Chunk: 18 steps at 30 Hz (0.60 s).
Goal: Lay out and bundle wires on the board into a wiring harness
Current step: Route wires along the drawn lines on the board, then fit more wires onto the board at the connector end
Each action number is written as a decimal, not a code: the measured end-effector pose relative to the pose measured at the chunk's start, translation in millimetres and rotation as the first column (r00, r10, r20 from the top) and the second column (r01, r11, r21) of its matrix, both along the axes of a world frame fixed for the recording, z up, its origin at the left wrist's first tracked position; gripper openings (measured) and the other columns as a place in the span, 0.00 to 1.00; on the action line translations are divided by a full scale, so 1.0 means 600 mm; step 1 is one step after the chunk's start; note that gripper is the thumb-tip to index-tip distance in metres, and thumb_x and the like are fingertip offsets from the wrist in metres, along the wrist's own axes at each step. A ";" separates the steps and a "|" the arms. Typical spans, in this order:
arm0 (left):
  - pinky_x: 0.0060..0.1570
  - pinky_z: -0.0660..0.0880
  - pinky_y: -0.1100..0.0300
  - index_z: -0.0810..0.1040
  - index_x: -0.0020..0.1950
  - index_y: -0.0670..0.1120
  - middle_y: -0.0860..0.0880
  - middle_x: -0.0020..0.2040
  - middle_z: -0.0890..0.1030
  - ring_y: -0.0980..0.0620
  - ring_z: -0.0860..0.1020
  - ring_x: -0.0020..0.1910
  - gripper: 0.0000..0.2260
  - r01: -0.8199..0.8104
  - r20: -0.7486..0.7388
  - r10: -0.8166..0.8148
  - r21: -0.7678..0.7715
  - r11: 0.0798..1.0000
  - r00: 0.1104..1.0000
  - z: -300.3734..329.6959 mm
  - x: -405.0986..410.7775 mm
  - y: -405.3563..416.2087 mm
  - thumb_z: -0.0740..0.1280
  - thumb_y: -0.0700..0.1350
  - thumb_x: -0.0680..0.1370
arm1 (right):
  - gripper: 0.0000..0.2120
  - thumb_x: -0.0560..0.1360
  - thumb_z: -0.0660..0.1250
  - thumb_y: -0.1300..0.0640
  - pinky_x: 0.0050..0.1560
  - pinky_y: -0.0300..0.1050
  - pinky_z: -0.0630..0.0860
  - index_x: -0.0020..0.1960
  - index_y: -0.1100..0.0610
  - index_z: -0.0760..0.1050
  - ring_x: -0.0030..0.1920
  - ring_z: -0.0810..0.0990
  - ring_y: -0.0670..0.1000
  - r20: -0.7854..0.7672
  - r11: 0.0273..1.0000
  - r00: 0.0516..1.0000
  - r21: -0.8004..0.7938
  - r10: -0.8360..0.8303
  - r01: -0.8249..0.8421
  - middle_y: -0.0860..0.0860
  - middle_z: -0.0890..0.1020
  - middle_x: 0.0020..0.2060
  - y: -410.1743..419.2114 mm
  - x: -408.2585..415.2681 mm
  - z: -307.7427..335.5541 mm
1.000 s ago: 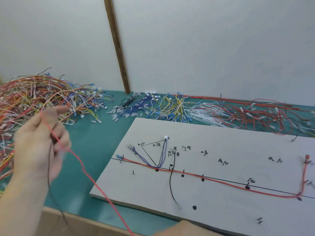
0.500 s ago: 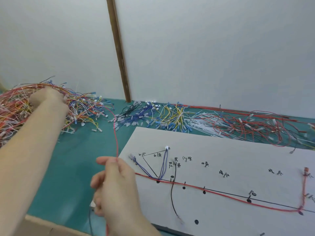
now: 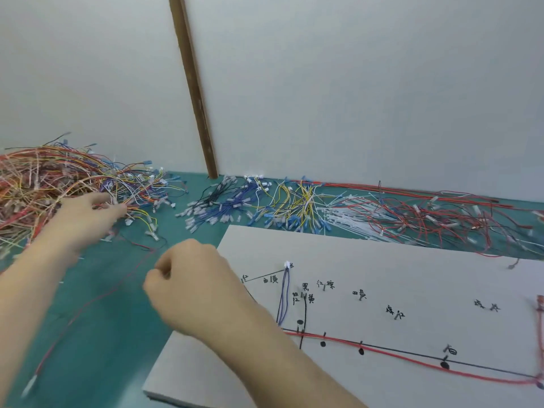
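The flat grey rectangular wiring board [image 3: 382, 260] lies on the teal counter [image 3: 117, 334], marked with black lines, dots and handwritten labels. A long red wire [image 3: 412, 359] runs along the board's main black line and turns up at the far right edge. A pair of blue-violet wires [image 3: 283, 295] hangs from a small white connector [image 3: 287, 264] down to the line, and a thin black wire [image 3: 305, 316] crosses it just beside them.

The left hand [image 3: 88, 219] reaches into the edge of the big tangled heap of orange, red and yellow wires [image 3: 44, 184] at the counter's left; its fingers are loosely spread among the strands, and whether they pinch one is too blurred to tell. The right hand [image 3: 194, 284] hovers over the board's left corner with fingers curled in; a thin loose red wire [image 3: 97, 298] trails from near it down across the counter to a pale terminal at the lower left, though the grip itself is hidden.

Along the wall lie sorted bunches: dark blue wires [image 3: 223, 201], yellow wires with blue terminals [image 3: 297, 204], white cable ties [image 3: 353, 219] and red wires [image 3: 441, 216]. A brown wooden strip [image 3: 194, 92] leans up the pale wall.
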State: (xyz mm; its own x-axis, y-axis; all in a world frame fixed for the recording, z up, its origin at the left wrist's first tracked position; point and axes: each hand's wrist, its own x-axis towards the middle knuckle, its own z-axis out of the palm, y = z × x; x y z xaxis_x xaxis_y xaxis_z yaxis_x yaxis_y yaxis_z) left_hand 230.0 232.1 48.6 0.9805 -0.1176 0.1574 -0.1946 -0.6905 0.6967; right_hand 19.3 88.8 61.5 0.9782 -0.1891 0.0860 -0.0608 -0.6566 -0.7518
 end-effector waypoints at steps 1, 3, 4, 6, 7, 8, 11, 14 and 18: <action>0.62 0.73 0.44 0.76 0.73 0.50 0.36 0.68 0.75 0.34 0.77 0.62 0.23 0.020 -0.041 -0.016 0.111 0.994 0.999 0.006 0.000 -0.010 0.71 0.56 0.79 | 0.11 0.75 0.62 0.54 0.38 0.50 0.79 0.38 0.60 0.73 0.38 0.76 0.63 -0.024 0.998 1.000 -0.065 -0.007 0.006 0.57 0.77 0.35 -0.034 -0.003 0.007; 0.64 0.74 0.40 0.78 0.70 0.55 0.38 0.69 0.75 0.34 0.78 0.63 0.26 0.108 -0.010 -0.112 0.342 0.933 0.994 -0.062 -0.029 0.021 0.70 0.64 0.75 | 0.11 0.75 0.63 0.54 0.44 0.55 0.84 0.45 0.60 0.81 0.42 0.84 0.61 -0.146 0.979 0.987 -0.201 -0.061 0.031 0.56 0.85 0.40 -0.118 0.004 0.020; 0.61 0.76 0.40 0.79 0.66 0.61 0.41 0.68 0.78 0.35 0.80 0.61 0.25 0.069 0.029 -0.082 0.311 0.948 0.996 -0.081 -0.020 0.035 0.68 0.70 0.73 | 0.12 0.75 0.63 0.56 0.45 0.56 0.85 0.46 0.61 0.82 0.42 0.86 0.59 -0.214 0.969 0.971 -0.243 -0.105 0.051 0.57 0.86 0.40 -0.166 0.011 0.026; 0.51 0.81 0.41 0.76 0.59 0.70 0.47 0.64 0.82 0.40 0.83 0.55 0.28 0.056 -0.017 -0.054 0.249 0.967 0.998 -0.100 -0.022 0.065 0.61 0.81 0.65 | 0.12 0.76 0.62 0.60 0.46 0.57 0.85 0.47 0.65 0.83 0.40 0.88 0.58 -0.272 0.937 0.929 -0.308 -0.253 0.165 0.59 0.87 0.38 -0.266 0.037 0.029; 0.45 0.83 0.41 0.74 0.57 0.74 0.50 0.61 0.84 0.42 0.83 0.56 0.28 0.138 -0.097 -0.120 0.201 0.970 0.988 -0.126 -0.022 0.082 0.59 0.84 0.62 | 0.11 0.76 0.62 0.62 0.47 0.57 0.85 0.47 0.67 0.82 0.40 0.88 0.60 -0.246 0.908 0.907 -0.334 -0.343 0.253 0.61 0.87 0.38 -0.314 0.051 0.025; 0.38 0.84 0.42 0.73 0.56 0.77 0.52 0.56 0.85 0.44 0.84 0.55 0.28 0.172 -0.050 -0.165 0.198 0.965 0.985 -0.147 -0.018 0.096 0.59 0.85 0.60 | 0.11 0.77 0.63 0.62 0.48 0.57 0.85 0.46 0.68 0.81 0.39 0.87 0.60 -0.201 0.878 0.886 -0.337 -0.419 0.339 0.62 0.86 0.38 -0.357 0.063 0.018; 0.33 0.83 0.49 0.71 0.60 0.79 0.56 0.43 0.86 0.54 0.85 0.31 0.29 0.148 -0.064 -0.138 0.206 0.967 0.988 -0.152 -0.042 0.095 0.58 0.85 0.61 | 0.18 0.80 0.67 0.52 0.46 0.50 0.82 0.37 0.64 0.75 0.29 0.80 0.55 -0.191 0.848 0.850 -0.326 -0.491 0.417 0.58 0.80 0.29 -0.427 0.088 -0.023; 0.34 0.82 0.54 0.67 0.62 0.81 0.54 0.41 0.87 0.59 0.80 0.22 0.31 0.175 -0.130 -0.144 0.267 0.948 0.981 -0.136 -0.074 0.074 0.55 0.87 0.61 | 0.20 0.78 0.71 0.46 0.39 0.45 0.74 0.39 0.63 0.77 0.28 0.72 0.53 -0.214 0.857 0.845 -0.299 -0.490 0.420 0.54 0.73 0.26 -0.432 0.108 -0.057; 0.37 0.81 0.48 0.70 0.63 0.78 0.61 0.51 0.85 0.54 0.80 0.20 0.34 0.234 -0.118 -0.218 0.147 0.961 0.969 -0.105 -0.109 0.044 0.58 0.86 0.59 | 0.12 0.74 0.75 0.54 0.35 0.42 0.69 0.44 0.63 0.80 0.31 0.72 0.53 -0.232 0.871 0.840 -0.176 -0.490 0.459 0.56 0.77 0.31 -0.428 0.131 -0.082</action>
State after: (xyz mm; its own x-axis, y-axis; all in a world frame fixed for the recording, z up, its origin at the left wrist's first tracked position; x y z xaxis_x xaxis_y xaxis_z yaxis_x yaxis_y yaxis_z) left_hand 164.3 258.7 -14.4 0.9353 -0.3531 0.0219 -0.2936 -0.7399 0.6053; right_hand 98.0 -167.8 12.1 0.7597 -0.6406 -0.1118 -0.5697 -0.5729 -0.5892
